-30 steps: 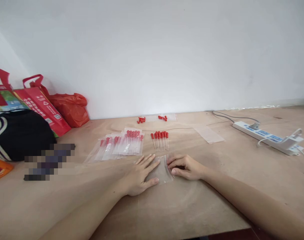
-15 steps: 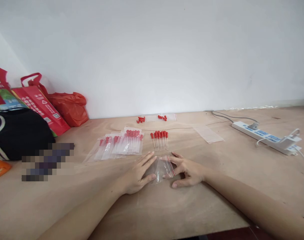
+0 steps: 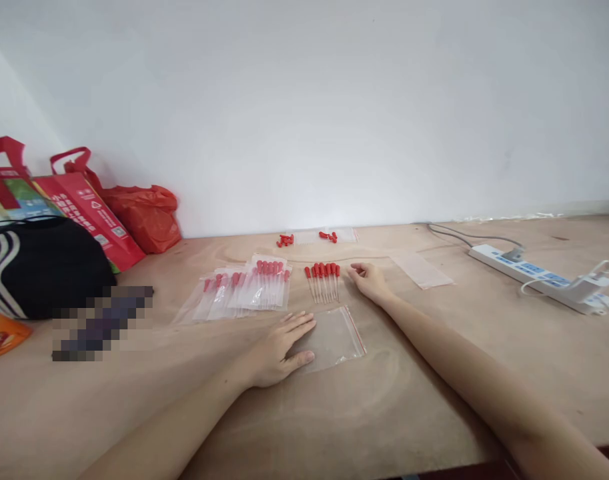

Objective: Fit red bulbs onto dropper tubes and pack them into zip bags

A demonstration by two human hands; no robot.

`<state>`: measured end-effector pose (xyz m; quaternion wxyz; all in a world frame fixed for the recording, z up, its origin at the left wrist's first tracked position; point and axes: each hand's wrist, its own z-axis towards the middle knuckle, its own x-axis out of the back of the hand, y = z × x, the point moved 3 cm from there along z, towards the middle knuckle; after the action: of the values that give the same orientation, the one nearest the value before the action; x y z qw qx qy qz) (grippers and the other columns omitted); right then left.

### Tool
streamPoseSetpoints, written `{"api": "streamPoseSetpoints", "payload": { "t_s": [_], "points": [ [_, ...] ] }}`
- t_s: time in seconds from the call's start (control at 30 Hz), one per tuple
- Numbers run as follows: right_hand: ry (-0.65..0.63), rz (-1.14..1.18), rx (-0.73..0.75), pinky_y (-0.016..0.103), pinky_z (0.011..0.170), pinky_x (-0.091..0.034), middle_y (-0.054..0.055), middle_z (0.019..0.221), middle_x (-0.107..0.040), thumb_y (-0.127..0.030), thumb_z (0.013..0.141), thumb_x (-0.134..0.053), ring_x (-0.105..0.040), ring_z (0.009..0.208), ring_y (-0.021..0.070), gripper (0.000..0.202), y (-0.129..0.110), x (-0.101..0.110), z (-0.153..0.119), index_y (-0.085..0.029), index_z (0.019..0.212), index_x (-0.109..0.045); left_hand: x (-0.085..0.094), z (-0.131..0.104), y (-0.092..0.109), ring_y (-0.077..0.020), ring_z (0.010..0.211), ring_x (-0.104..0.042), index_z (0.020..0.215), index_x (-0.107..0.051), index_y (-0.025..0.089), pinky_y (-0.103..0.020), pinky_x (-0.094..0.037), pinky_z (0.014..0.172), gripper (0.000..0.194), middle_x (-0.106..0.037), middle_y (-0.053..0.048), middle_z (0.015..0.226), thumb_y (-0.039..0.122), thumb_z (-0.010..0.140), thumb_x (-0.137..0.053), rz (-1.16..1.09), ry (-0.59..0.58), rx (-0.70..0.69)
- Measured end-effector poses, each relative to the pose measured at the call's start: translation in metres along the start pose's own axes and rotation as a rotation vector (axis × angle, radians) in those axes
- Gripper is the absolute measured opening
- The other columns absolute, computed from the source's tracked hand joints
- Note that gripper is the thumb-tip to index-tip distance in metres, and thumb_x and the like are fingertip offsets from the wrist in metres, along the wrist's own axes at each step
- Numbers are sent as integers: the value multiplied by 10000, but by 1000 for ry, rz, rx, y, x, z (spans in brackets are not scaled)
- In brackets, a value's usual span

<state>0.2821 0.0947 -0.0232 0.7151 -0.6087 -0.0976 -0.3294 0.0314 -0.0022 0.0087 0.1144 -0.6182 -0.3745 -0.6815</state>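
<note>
My left hand (image 3: 281, 350) lies flat with fingers spread, pressing the left part of a clear zip bag (image 3: 334, 337) onto the table. The bag's red-lined mouth faces right and nothing shows inside it. My right hand (image 3: 369, 283) rests just right of a row of droppers (image 3: 324, 280) with red rubber bulbs and thin clear tubes. Its fingers are loosely bent, slightly apart and not touching the droppers; I see nothing held in it. Overlapping zip bags with red-bulbed droppers inside (image 3: 267, 283) lie left of the row.
Loose red bulbs (image 3: 285, 240) and another clear bag (image 3: 307, 237) lie near the wall. A flat bag (image 3: 421, 269) lies at right, before a white power strip (image 3: 534, 277) with cables. Red shopping bags (image 3: 91, 210) and a black bag (image 3: 49, 267) stand at left.
My right hand has let go of the zip bag and moved up and right, beside the dropper row. The bag now lies flatter under my left hand, which stays in place.
</note>
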Motion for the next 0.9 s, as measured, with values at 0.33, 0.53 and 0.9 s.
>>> {"api": "streamPoseSetpoints", "payload": {
  "t_s": [0.33,0.53,0.9],
  "points": [
    [-53,72,-87,269,656,-408,25,704,-646,-366,624,-614,-574,689,168,174,4,-27,34,-197,653,-638,0,-2,2,-217,1231,-312,1260,-361,243,-384,-284,1011,463,-254,-66,1383,421,838,-422,-98,64,9],
    [51,320,-166,239,515,-408,31,733,-634,-367,708,-499,-515,524,109,206,9,-8,29,-182,790,-535,5,-6,2,-235,1220,-316,1227,-417,252,-394,-298,997,408,-328,-63,1322,407,850,-394,-129,47,-47],
    [137,700,-163,227,445,-380,-23,626,-526,-514,649,-555,-462,479,93,368,20,37,-58,-215,844,-467,4,-6,3,-260,1216,-320,1262,-370,261,-409,-304,995,542,-309,-61,1344,432,769,-516,-103,32,-31]
  ]
}}
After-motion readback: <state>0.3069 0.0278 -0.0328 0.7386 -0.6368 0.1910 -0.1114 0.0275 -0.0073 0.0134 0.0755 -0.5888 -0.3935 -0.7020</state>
